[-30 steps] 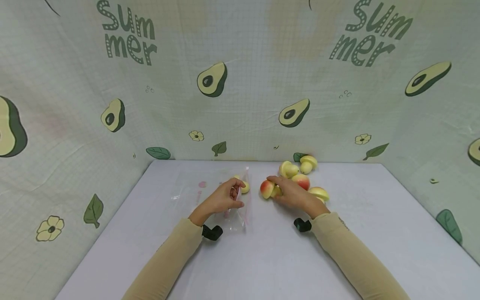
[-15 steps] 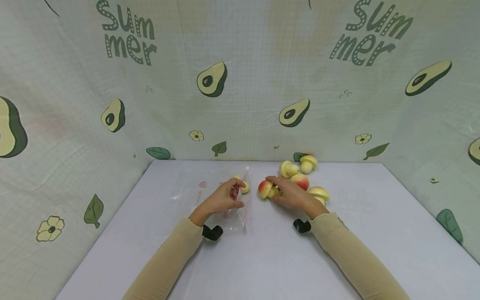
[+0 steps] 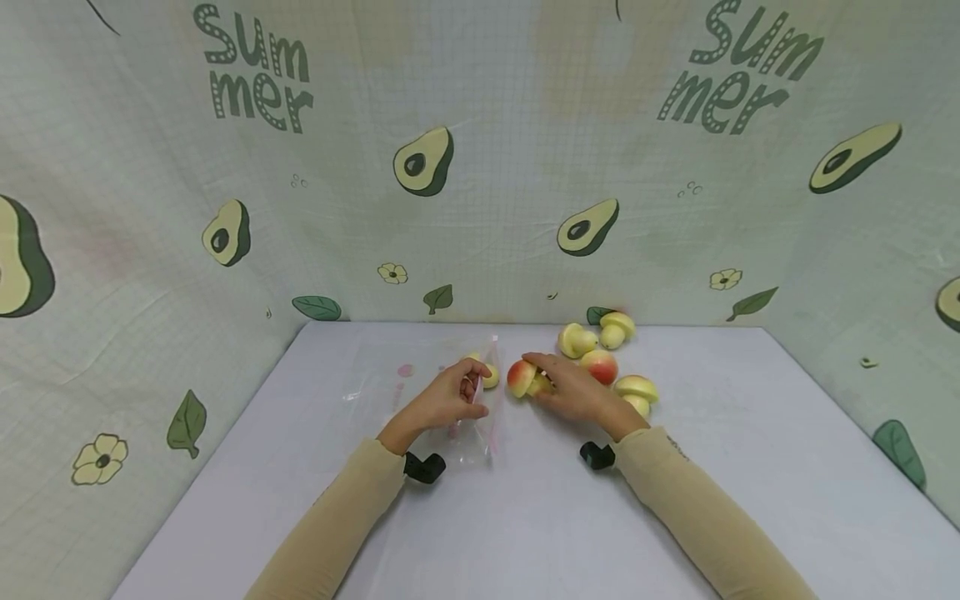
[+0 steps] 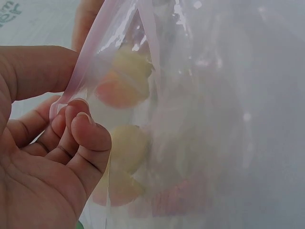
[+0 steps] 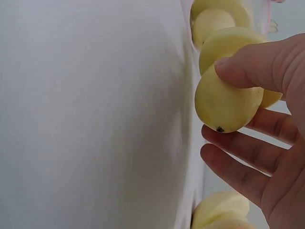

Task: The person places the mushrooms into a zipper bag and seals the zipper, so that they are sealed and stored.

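Held mushroom point(image 3: 521, 377): near the middle of the head view, just beside the mouth of the bag point(image 3: 471, 443), not inside it
Right hand point(image 3: 573, 389): fingers part bent, thumb pressing the fat stem, two other fingers spread away from it
Left hand point(image 3: 447, 394): fingers curled at the bag's pink edge, holding it up
Bag trouble: the wide cap could bump the floppy edge and push the mouth shut if the gap is small, or tug it from the left fingers
Mushroom trouble: the smooth, round stem could slip from under the thumb and roll off
Bag stuff: thin, clear, shiny, crinkly plastic; yellow mushrooms point(image 4: 128, 148) show through
Loose mushrooms point(image 3: 637, 385): four, right of middle on the bench point(image 3: 480, 525), smooth and round, some red; can't tell if hard or squishy
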`<state>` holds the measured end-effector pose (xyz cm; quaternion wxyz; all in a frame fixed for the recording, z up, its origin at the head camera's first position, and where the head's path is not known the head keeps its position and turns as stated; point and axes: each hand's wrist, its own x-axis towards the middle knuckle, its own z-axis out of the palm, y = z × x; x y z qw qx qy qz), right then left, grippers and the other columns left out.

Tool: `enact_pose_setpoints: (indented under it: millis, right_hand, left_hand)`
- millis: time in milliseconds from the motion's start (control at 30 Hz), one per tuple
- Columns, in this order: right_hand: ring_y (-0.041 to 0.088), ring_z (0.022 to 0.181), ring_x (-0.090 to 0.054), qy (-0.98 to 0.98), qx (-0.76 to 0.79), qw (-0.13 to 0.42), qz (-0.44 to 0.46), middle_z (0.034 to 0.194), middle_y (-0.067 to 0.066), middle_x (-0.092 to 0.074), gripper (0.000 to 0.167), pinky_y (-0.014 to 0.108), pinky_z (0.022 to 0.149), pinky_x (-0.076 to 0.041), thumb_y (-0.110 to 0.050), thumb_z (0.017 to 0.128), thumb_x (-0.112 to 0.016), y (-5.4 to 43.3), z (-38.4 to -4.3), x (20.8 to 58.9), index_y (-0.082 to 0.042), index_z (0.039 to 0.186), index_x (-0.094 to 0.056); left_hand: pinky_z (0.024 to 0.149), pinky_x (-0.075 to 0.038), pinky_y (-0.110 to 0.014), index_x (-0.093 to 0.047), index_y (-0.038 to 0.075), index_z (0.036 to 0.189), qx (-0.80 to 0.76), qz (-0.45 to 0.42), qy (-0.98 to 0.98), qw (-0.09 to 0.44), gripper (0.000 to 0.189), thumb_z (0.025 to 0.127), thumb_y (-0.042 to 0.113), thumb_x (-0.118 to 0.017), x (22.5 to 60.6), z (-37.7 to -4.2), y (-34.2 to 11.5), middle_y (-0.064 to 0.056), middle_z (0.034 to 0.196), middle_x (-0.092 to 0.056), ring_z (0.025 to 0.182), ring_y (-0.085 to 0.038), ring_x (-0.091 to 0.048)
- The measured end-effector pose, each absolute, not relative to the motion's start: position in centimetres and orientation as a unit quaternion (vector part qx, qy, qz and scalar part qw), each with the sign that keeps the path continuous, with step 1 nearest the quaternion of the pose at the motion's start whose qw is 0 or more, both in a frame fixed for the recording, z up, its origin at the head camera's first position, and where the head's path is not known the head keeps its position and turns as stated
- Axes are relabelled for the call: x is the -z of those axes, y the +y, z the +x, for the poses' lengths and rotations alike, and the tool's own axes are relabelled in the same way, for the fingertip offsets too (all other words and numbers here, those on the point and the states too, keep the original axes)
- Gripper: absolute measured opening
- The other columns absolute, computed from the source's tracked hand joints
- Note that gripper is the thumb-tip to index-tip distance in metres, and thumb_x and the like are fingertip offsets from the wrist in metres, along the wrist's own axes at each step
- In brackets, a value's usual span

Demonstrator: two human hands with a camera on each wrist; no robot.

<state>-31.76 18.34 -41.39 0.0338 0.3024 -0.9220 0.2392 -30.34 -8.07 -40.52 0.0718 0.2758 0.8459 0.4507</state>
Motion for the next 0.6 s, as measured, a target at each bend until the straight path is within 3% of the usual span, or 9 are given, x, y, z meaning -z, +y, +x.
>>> enact_pose_setpoints:
  millis: [600]
  right_hand:
    - [0.029, 0.13, -0.042, -0.922, -0.232, 0.023, 0.308, 0.14, 0.012, -0.047, 0.063, 0.046, 0.106, -0.033, -0.014, 0.087, -0.065, 16.3, -32.8, 41.2, -0.011, 0.144, -0.039]
  left_hand:
    - [0.062, -0.039, -0.024, -0.049, -0.004, 0.121, -0.46, 0.297, 0.835, 0.064, 0.055, 0.074, -0.002, -0.078, 40.6, -30.3, -8.4, -0.007, 0.085, -0.047, 0.07, -0.014, -0.045]
